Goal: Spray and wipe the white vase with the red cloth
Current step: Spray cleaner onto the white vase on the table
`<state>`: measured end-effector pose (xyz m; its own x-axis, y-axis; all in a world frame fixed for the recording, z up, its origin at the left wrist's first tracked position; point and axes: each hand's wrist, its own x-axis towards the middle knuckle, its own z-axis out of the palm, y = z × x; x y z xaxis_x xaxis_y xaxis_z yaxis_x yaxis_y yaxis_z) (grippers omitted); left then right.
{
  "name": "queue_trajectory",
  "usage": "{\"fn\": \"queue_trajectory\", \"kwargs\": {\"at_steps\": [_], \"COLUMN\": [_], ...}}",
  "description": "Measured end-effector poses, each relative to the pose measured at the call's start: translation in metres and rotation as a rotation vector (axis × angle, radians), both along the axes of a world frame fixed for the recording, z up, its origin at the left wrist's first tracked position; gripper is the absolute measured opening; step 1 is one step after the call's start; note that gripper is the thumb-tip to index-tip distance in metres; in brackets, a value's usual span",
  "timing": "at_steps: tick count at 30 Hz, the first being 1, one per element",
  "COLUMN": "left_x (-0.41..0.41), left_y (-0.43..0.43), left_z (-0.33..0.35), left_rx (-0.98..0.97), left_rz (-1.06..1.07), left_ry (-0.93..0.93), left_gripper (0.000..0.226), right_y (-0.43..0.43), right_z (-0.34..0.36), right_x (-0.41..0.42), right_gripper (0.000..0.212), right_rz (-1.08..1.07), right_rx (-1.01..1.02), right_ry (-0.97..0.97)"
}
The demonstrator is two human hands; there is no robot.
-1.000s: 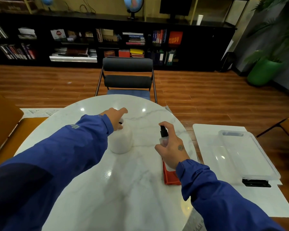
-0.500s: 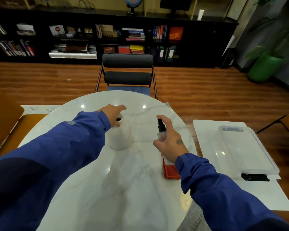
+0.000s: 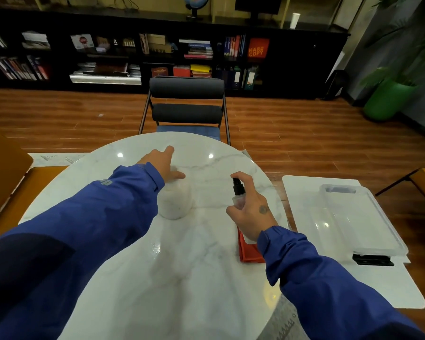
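Note:
A squat white vase [image 3: 176,204] stands on the round marble table [image 3: 182,278]. My left hand [image 3: 163,165] rests on the vase's top and hides its mouth, the index finger and thumb stretched out straight. To the right, my right hand [image 3: 252,212] grips a small clear spray bottle [image 3: 239,193] with a black nozzle. The index finger lies on the nozzle's top, and the nozzle faces left toward the vase, a short gap away. The red cloth [image 3: 249,252] lies flat on the table under my right wrist, partly hidden by the sleeve.
A black chair [image 3: 187,111] stands just beyond the table's far edge. On a low white table [image 3: 378,285] to the right sit a clear plastic tray [image 3: 358,217] and a black clip-like object [image 3: 373,260]. Bookshelves line the far wall. A green planter [image 3: 388,99] stands at the far right.
My left thumb has slid across the vase's top and now covers the dark mouth that showed before. My right hand with the spray bottle has stayed almost in place.

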<state>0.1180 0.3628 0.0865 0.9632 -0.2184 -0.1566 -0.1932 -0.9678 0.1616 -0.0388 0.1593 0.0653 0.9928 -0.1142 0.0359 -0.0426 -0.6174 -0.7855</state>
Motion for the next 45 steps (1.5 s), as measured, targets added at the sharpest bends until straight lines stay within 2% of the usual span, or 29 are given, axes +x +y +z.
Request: {"fn": "queue_trajectory", "kwargs": {"at_steps": [3, 9, 14, 18, 21, 24, 33, 39, 45], "left_x": [-0.001, -0.001, -0.001, -0.001, -0.001, -0.001, -0.004, -0.003, -0.016], "left_y": [0.007, 0.009, 0.003, 0.001, 0.007, 0.011, 0.002, -0.001, 0.007], "left_z": [0.0, 0.0, -0.002, -0.001, 0.001, 0.0, -0.005, 0.001, 0.001], "left_rx": [-0.069, -0.024, -0.001, -0.029, -0.089, -0.062, -0.012, -0.029, -0.07], "left_rz": [-0.088, -0.146, -0.08, 0.005, -0.038, -0.106, -0.052, 0.012, -0.008], "left_ry": [0.058, 0.051, 0.027, 0.015, 0.058, 0.098, 0.018, 0.022, -0.013], "left_gripper": [0.078, 0.07, 0.07, 0.076, 0.083, 0.078, 0.067, 0.075, 0.075], "right_y": [-0.001, 0.002, 0.006, 0.004, 0.002, 0.002, 0.009, 0.009, 0.012], "right_z": [-0.003, -0.003, -0.004, 0.0, 0.0, -0.003, -0.003, 0.001, 0.005], "right_x": [0.001, 0.0, 0.004, 0.004, 0.005, 0.007, 0.007, 0.002, 0.006], "right_gripper": [0.071, 0.078, 0.078, 0.07, 0.071, 0.077, 0.077, 0.068, 0.08], "right_rz": [-0.024, 0.002, 0.003, 0.031, 0.011, -0.006, 0.024, 0.043, 0.037], "right_rx": [0.023, 0.036, -0.015, -0.032, -0.01, 0.026, -0.037, -0.057, 0.035], "right_ry": [0.009, 0.007, 0.022, -0.01, -0.013, -0.011, 0.024, 0.035, 0.064]}}
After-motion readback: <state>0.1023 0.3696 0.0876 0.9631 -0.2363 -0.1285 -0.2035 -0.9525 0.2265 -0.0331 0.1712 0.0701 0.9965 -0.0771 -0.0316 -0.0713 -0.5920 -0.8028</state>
